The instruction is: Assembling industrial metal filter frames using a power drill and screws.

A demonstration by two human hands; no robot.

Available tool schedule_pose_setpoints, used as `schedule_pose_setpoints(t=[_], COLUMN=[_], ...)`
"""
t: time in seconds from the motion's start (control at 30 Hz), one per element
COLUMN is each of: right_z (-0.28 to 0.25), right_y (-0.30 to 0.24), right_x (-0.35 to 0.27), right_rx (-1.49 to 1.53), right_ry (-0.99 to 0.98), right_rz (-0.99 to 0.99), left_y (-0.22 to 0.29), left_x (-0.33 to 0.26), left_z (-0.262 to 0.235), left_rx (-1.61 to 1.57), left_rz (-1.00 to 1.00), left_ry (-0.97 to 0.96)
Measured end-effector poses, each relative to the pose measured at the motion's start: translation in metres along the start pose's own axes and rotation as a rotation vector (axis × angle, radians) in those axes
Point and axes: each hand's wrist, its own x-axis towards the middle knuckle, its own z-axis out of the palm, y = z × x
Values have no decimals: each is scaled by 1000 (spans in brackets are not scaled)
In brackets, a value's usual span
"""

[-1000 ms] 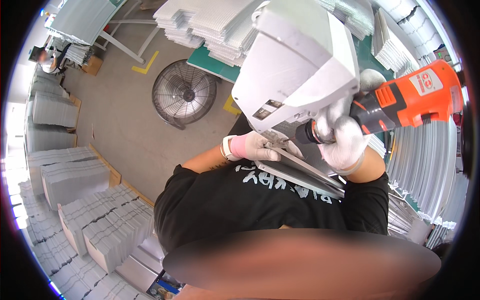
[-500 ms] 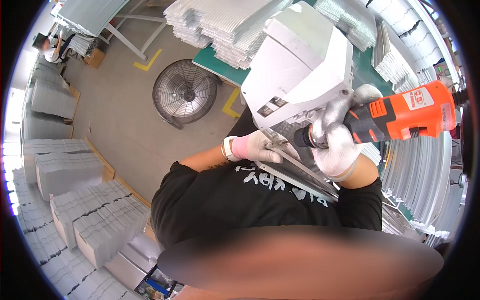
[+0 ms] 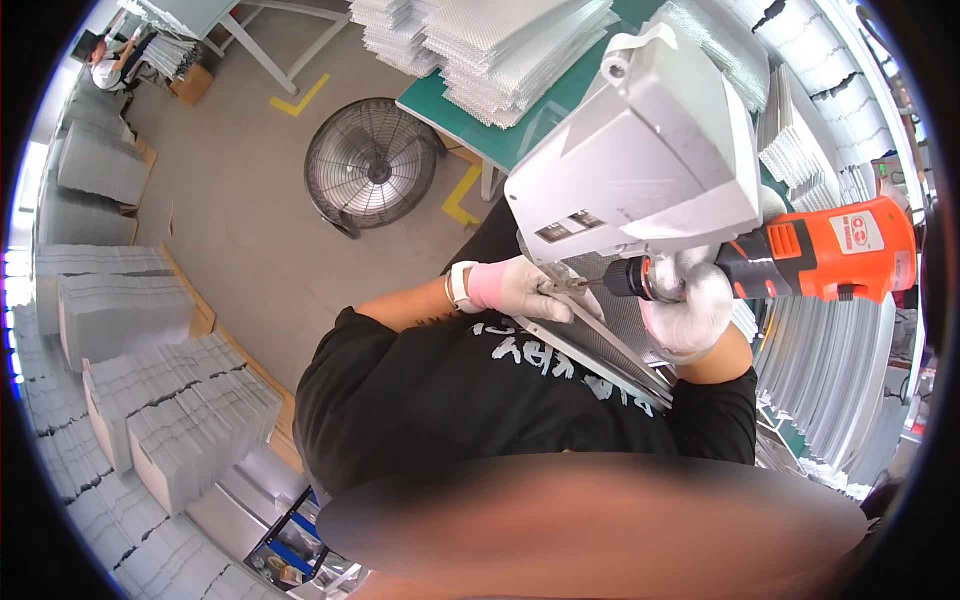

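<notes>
My right hand [image 3: 695, 315], in a pale glove, is closed around the front of an orange and black power screwdriver [image 3: 815, 252], which lies roughly level. Its thin bit points left, its tip close to the fingers of my left hand [image 3: 520, 288]. That hand, also gloved, pinches the corner of a silver metal frame [image 3: 600, 362] with dark mesh, held tilted against my black shirt. Small pieces at the corner, by the bit, are too small to make out. A large white-grey housing [image 3: 640, 160] looms just above both hands and hides part of my right fingers.
A black floor fan [image 3: 375, 170] stands ahead on the left. Stacks of silver mesh sheets [image 3: 520, 50] lie on a green table [image 3: 450, 115]. More stacked panels [image 3: 200, 430] line the left, others [image 3: 840, 350] the right. A person [image 3: 110, 62] is at the far left.
The view has shifted a little. The white housing and the screwdriver appear lower and further right, and the housing covers more of my right hand. Both hands keep their grip.
</notes>
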Motion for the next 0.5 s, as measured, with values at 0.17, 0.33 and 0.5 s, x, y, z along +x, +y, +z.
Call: schedule_pose_setpoints(t=[0.17,0.33,0.5], right_z=[-1,3,-8], right_y=[-1,-37,-45], right_x=[19,25,28], right_rx=[-33,8,66], right_ry=[33,171,-82], right_rz=[-240,-488,-584], left_y=[6,-3,-3], left_x=[1,1,4], left_z=[3,-5,-5], left_rx=[-52,104,137], left_rz=[13,108,132], left_ry=[40,70,89])
